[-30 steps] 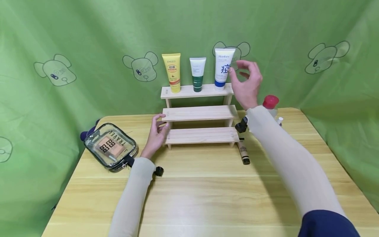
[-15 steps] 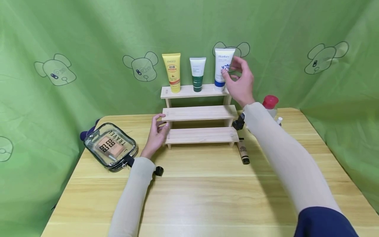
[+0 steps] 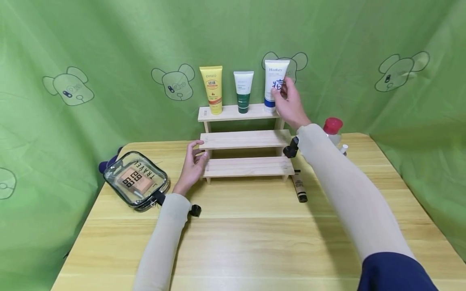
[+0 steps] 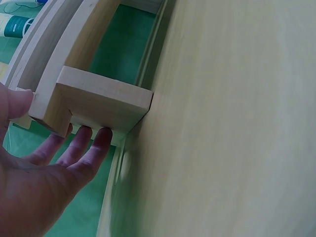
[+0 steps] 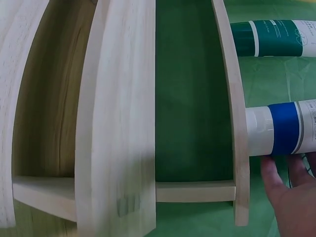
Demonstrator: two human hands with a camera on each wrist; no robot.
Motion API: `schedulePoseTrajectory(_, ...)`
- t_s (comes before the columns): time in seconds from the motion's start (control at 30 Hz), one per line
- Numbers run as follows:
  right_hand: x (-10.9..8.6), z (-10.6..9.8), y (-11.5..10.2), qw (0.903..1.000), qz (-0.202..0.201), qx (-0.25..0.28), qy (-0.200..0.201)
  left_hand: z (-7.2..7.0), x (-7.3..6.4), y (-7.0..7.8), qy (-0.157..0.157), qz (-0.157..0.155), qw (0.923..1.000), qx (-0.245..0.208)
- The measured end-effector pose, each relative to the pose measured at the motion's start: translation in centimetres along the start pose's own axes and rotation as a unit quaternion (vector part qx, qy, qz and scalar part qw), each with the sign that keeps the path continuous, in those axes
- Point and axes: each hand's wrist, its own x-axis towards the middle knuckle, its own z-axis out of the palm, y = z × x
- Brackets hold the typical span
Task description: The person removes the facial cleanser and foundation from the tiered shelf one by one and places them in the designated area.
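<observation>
A three-tier wooden display stand (image 3: 247,139) stands at the back of the table. My left hand (image 3: 191,167) holds its left end; in the left wrist view the thumb lies at the shelf edge and several fingertips touch the side support. At the top tier's right end is a white and blue squeeze tube (image 3: 271,76), upright on its cap. My right hand (image 3: 290,106) grips this tube, thumb across the front and fingers at its right side. A white and green tube (image 3: 243,91) and a yellow tube (image 3: 212,89) stand on the same tier.
A clear travel pouch (image 3: 136,180) lies on the table at left. To the right of the stand lies a brown tube (image 3: 299,186). A red-capped bottle (image 3: 333,126) stands behind the right forearm. Green cloth (image 3: 120,48) hangs behind.
My right hand has moved left and closed its fingers onto the white and blue tube. The left hand and the tubes stay where they were.
</observation>
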Motion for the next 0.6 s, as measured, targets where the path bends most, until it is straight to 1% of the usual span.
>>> schedulePoseTrajectory(0.07, 0.1, 0.0, 0.0, 1.0, 0.003, -0.003, -0.006, 0.0, 0.0, 0.0, -0.001, -0.001, 1.0, -0.002)
schedulePoseTrajectory(0.27, -0.1, 0.1, -0.2, 0.9998, -0.01, 0.002, -0.016, 0.0, -0.1, 0.1, -0.001, -0.004, 1.0, -0.007)
schedulePoseTrajectory(0.43, -0.7, 0.1, 0.2, 0.9996, -0.021, 0.017, 0.008, 0.1, -0.1, 0.1, -0.001, -0.009, 1.0, -0.004)
schedulePoseTrajectory(0.6, -2.0, -0.1, 0.2, 0.9985, -0.033, 0.028, 0.033, 0.2, 0.0, 0.0, -0.004, -0.014, 0.9999, -0.006)
